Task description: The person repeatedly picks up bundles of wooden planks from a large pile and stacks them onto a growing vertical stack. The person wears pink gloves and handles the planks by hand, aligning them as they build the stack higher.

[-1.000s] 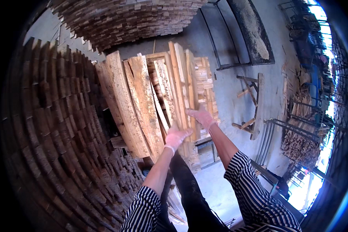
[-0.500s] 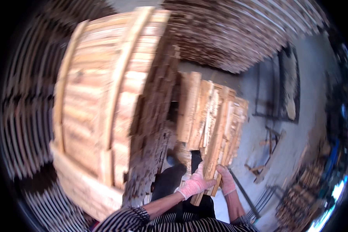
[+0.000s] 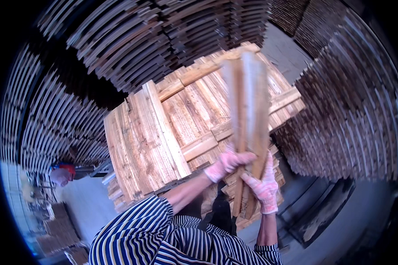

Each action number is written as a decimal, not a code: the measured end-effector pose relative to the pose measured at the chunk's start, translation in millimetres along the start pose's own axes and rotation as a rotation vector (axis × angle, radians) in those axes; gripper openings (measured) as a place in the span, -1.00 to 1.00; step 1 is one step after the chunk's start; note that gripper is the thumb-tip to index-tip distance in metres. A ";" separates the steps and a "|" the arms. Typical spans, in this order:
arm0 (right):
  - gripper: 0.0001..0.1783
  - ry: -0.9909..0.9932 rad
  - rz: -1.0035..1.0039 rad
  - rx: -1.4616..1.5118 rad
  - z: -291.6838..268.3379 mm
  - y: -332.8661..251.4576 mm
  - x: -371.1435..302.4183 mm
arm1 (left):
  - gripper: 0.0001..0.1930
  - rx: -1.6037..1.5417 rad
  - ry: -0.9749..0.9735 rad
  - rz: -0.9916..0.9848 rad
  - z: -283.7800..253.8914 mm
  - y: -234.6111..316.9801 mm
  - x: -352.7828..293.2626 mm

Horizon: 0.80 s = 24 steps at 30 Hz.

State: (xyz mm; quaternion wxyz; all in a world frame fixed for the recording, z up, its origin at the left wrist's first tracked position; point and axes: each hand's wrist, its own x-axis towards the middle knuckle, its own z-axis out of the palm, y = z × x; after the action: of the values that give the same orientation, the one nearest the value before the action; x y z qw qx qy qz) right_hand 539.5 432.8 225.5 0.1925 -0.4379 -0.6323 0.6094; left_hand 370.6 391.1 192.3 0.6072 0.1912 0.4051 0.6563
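A small bundle of wooden slats [image 3: 254,101] rises from my hands, its far end over the big stack of boards and smeared by motion. My left hand [image 3: 227,164], in a pink knit glove, is closed around the bundle's left side near its lower end. Lower down on the right side, my right hand [image 3: 265,190], gloved alike, grips the same slats. The stack of boards [image 3: 137,145] lies just beyond, its pale planks side by side with several cross strips [image 3: 166,128] on top. Part of that top is hidden behind the bundle.
Tall racks of thin stacked boards stand at the back [image 3: 132,39], left [image 3: 62,115] and right [image 3: 349,110]. A lower pile of slats [image 3: 276,165] sits by my right hand. At the lower right is a dark metal frame [image 3: 314,212]. A person in red [image 3: 66,172] is far left.
My hands have lifted the slats off the lower pile and raised them. My view has turned left, so the big board stack now lies ahead of me.
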 end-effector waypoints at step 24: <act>-0.07 -0.415 -0.504 -0.824 281.8 -34.7 158.0 | -0.44 -0.614 0.573 0.243 -280.0 65.1 -119.8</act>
State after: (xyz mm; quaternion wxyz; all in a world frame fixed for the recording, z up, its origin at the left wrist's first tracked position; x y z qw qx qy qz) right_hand 223.7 392.0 160.6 0.0156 -0.1815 -0.9301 0.3190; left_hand 143.6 197.4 103.3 0.4174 -0.1415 0.3179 0.8395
